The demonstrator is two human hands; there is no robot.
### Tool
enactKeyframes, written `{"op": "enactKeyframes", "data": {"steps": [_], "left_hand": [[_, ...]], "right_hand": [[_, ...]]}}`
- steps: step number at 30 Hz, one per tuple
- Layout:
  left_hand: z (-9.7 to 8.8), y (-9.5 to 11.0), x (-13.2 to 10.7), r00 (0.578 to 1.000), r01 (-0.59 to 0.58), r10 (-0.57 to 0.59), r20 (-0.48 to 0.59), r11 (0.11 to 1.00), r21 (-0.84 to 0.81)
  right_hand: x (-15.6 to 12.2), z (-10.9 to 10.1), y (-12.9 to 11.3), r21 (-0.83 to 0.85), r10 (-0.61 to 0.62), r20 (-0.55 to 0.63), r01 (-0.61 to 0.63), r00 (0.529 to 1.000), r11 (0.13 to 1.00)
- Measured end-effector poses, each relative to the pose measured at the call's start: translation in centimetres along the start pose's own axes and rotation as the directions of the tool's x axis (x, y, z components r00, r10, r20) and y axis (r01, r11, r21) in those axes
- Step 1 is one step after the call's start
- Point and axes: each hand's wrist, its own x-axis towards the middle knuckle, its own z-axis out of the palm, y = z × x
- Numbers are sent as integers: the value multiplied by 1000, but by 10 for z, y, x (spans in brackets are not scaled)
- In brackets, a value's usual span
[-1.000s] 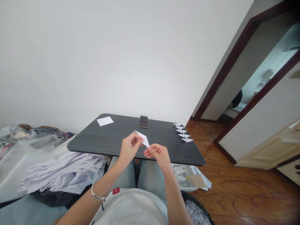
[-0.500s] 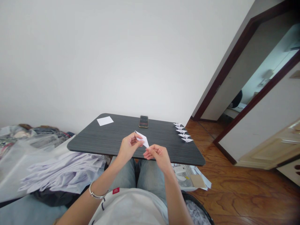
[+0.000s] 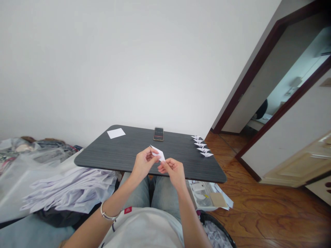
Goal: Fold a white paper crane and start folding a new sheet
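A small white piece of folded paper, pointed at its ends, is held above the front of the dark table. My left hand pinches its left side between thumb and fingers. At the lower right tip, my right hand grips the paper with thumb and forefinger, and its other fingers are curled. Along the table's right side stand several folded paper cranes in a row. A flat white sheet of paper lies at the far left corner.
A phone lies at the table's back edge by the wall. White cloth is heaped at the left. Below the table's right side are a plastic box and a dark bin of paper scraps. A doorway opens at the right.
My right hand has moved slightly left, closer to my left hand, while the folded paper has shifted a little to the right. The cranes, sheet and phone stay in place.
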Motion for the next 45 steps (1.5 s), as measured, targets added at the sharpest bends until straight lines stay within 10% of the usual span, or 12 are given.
{"op": "enactKeyframes", "data": {"steps": [45], "left_hand": [[-5, -2, -2, 984, -26, 19, 178, 999, 40]], "right_hand": [[2, -2, 4, 105, -4, 12, 2, 1000, 994]]}}
